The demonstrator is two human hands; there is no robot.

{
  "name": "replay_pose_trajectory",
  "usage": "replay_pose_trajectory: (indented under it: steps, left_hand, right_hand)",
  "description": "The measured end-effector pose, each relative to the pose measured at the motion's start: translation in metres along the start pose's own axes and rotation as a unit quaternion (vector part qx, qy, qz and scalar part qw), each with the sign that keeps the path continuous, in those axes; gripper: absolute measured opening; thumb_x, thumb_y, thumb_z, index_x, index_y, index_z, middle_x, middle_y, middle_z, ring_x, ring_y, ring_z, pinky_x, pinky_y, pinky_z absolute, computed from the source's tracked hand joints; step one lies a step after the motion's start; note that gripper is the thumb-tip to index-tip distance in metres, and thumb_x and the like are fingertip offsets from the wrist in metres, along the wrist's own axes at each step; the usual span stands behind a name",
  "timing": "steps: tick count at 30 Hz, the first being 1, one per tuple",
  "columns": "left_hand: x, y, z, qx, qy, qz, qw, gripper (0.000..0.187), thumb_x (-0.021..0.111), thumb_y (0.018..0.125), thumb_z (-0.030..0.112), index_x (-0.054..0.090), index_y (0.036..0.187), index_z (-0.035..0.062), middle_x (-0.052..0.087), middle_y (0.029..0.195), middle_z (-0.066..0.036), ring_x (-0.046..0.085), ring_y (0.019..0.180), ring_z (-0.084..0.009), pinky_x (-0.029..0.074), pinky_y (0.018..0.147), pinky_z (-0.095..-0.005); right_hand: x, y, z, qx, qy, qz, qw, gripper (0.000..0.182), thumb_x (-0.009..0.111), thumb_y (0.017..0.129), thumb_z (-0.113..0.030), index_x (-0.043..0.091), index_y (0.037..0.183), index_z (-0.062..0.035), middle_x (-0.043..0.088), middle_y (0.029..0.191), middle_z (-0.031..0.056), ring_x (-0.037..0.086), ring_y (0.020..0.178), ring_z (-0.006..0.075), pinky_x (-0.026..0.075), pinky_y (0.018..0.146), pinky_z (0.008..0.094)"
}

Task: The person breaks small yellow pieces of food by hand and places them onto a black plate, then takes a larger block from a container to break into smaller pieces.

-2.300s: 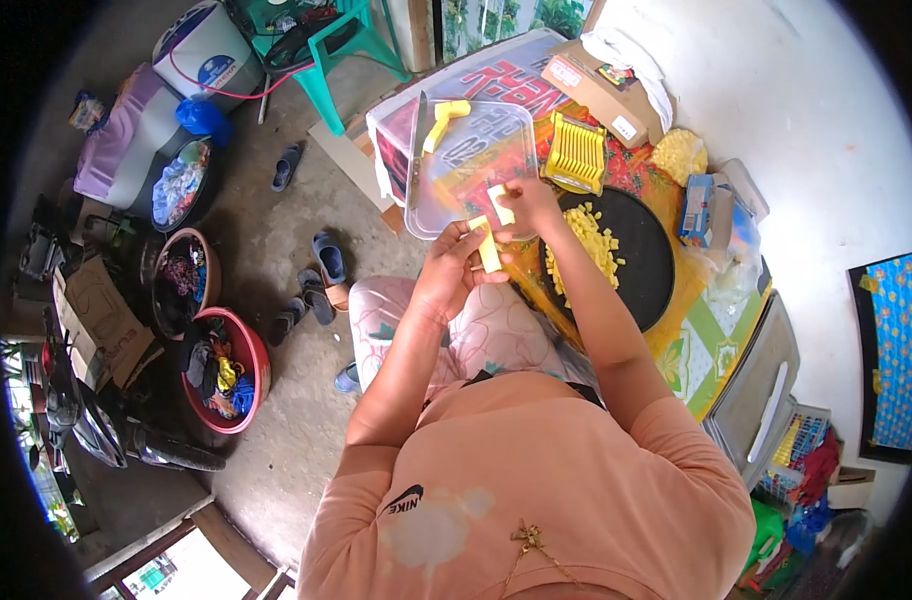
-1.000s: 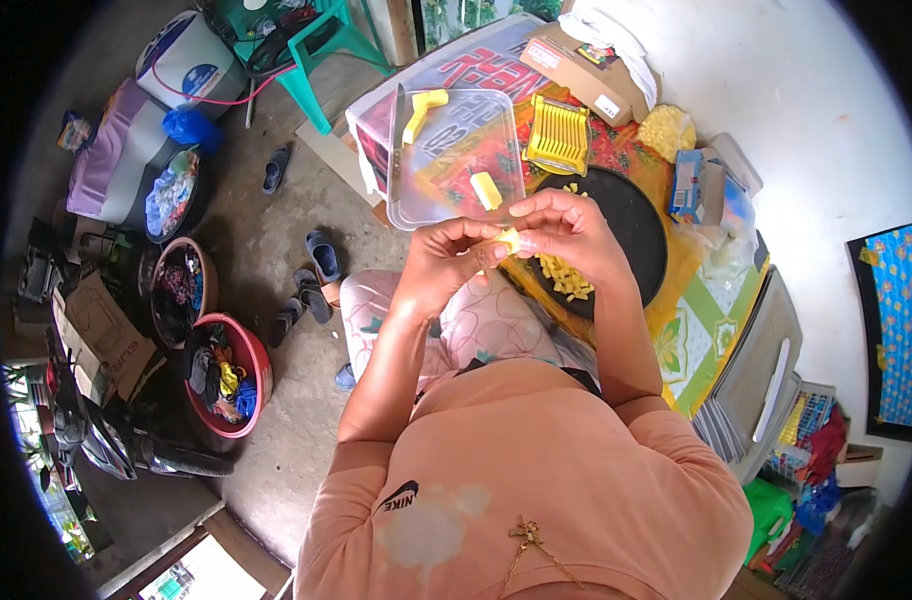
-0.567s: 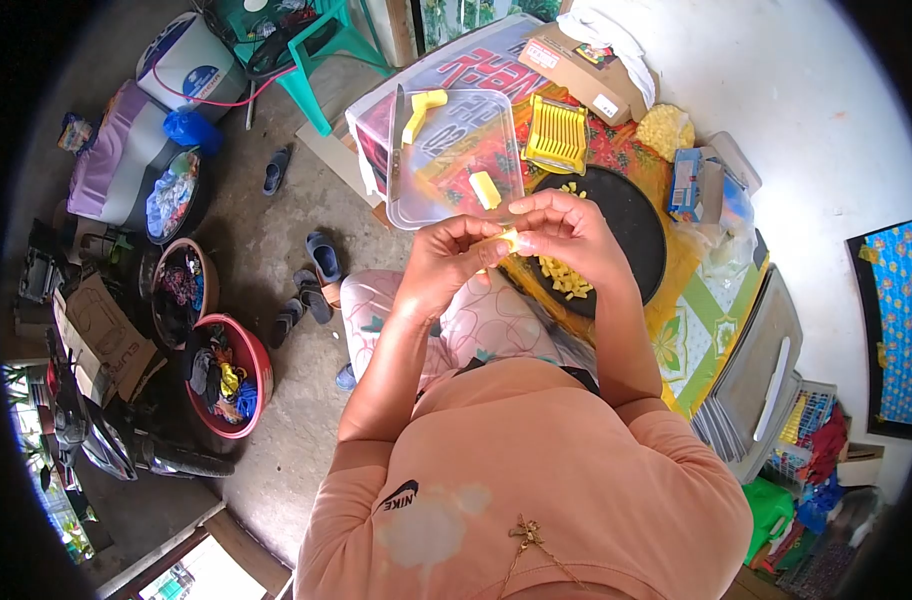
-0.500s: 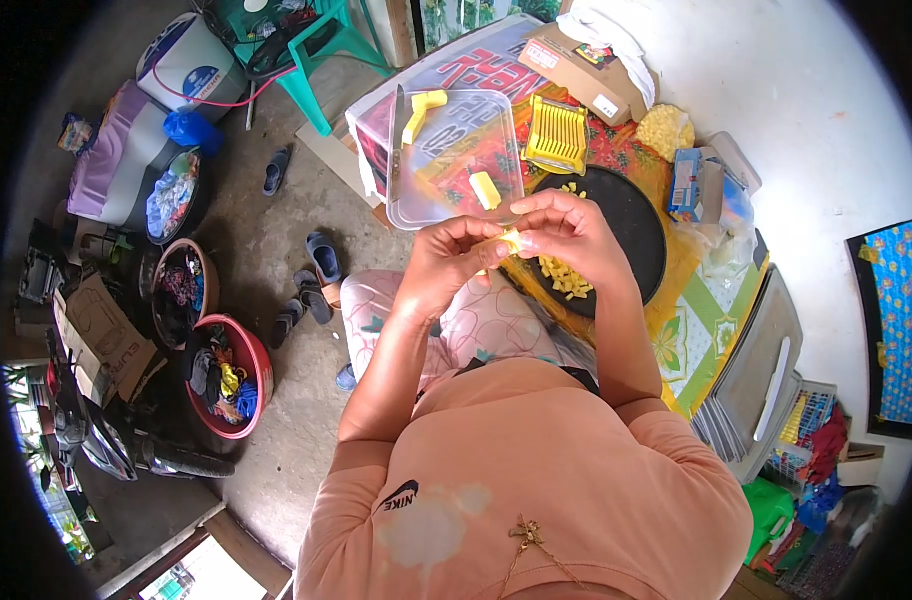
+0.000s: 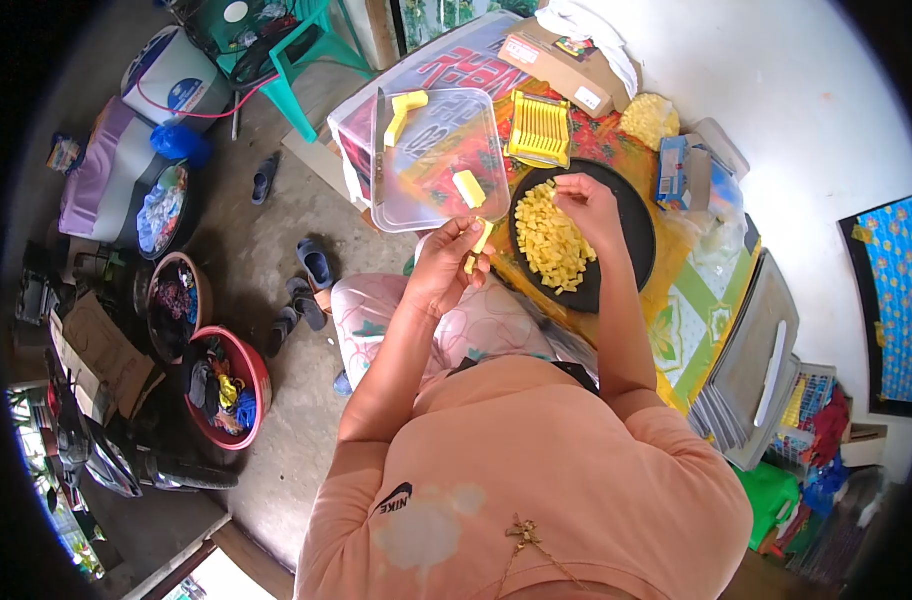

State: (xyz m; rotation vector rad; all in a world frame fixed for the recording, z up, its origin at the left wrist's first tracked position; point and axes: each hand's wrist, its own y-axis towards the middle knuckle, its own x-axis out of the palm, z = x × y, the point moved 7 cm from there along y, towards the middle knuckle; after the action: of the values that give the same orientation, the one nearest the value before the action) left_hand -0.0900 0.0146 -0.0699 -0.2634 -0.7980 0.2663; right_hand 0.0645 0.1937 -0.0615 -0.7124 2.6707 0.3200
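My left hand (image 5: pixel 446 268) is closed around a yellow strip (image 5: pixel 482 238) that pokes out between the thumb and fingers. Over the upper edge of a pile of small yellow pieces (image 5: pixel 551 240) hovers my right hand (image 5: pixel 588 208), its fingers bent and drawn together at the tips; what they hold, if anything, is too small to make out. The pile lies on a round black tray (image 5: pixel 631 240). Just beyond my left hand is a clear plastic container (image 5: pixel 426 215) with a pale yellow block (image 5: pixel 468 188), longer yellow pieces (image 5: pixel 404 112) and a knife along its left side.
A yellow slotted slicer (image 5: pixel 540 128) stands behind the tray. Further back are a cardboard box (image 5: pixel 566 70) and a bag of yellow pieces (image 5: pixel 649 122). A blue box (image 5: pixel 673 172) sits at the right. On the floor at left are slippers (image 5: pixel 314 262) and a red basin of cloth (image 5: pixel 260 385).
My hands have parted. The right one moved right, from beside the left hand to above the tray. The left hand still holds a yellow piece, slightly further left.
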Motion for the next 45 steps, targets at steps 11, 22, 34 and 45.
replay_pose_trajectory:
  steps: [11,22,34,45]
  left_hand:
    - [0.007,0.007,-0.005,0.019,-0.005,-0.004,1.0,0.023,0.061,0.087,0.01,0.054,0.106,0.0005,0.06,0.081,-0.005,0.058,0.06,-0.0109,0.046,0.046,-0.0232]
    - [0.038,-0.013,0.023,0.147,0.126,-0.021,0.981,0.019,0.065,0.082,-0.002,0.06,0.1,0.0012,0.062,0.082,-0.005,0.057,0.062,-0.0086,0.048,0.051,-0.0218]
    - [0.05,-0.03,0.032,0.137,0.101,-0.048,0.984,0.017,0.065,0.082,-0.001,0.061,0.099,0.0006,0.062,0.081,-0.006,0.058,0.062,-0.0093,0.05,0.048,-0.0221]
    - [0.051,-0.027,0.028,0.096,0.035,-0.099,0.99,0.015,0.065,0.083,0.001,0.062,0.098,0.0018,0.064,0.082,-0.005,0.06,0.065,-0.0092,0.053,0.049,-0.0225]
  right_hand:
    - [-0.009,-0.005,0.02,-0.022,-0.192,0.033,0.981,0.028,0.055,0.079,0.0,0.064,0.105,-0.0047,0.067,0.097,0.0152,0.065,0.087,0.0272,0.051,0.076,0.0339]
    - [0.033,-0.055,-0.094,0.024,0.299,-0.244,0.922,0.035,0.066,0.082,0.0,0.057,0.115,0.0015,0.065,0.093,0.0064,0.061,0.085,0.01,0.05,0.076,0.0245]
    - [0.033,-0.062,-0.116,0.016,0.304,-0.227,0.925,0.034,0.069,0.078,0.0,0.059,0.111,0.0005,0.063,0.088,0.0045,0.061,0.081,0.0089,0.05,0.073,0.023]
    - [0.041,-0.061,-0.111,0.044,0.37,-0.25,0.894,0.034,0.067,0.079,0.0,0.057,0.111,0.0004,0.064,0.088,0.0084,0.062,0.077,0.0129,0.051,0.07,0.0249]
